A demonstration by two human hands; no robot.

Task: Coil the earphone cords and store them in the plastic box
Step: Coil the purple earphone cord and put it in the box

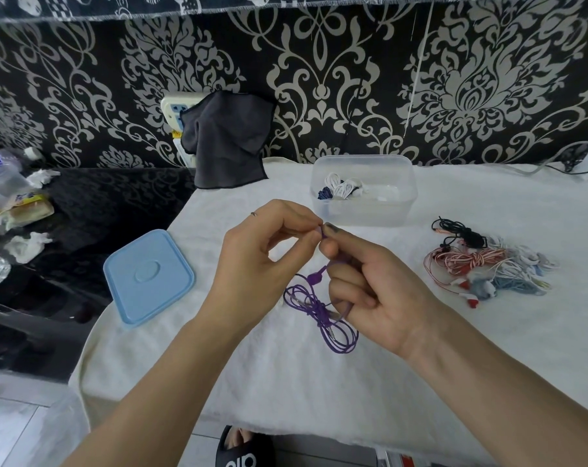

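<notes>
Purple cord [319,311] lies partly bundled on the cloth just in front of the box [363,190], its upper end pinched by both the left hand [265,251] and right hand [370,291]; a slipped pinch could let the loops spring apart.

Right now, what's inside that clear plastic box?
The plastic box holds a few coiled earphones, white and dark blue, toward its left side. Its frosted wall blurs anything along the right.
</notes>
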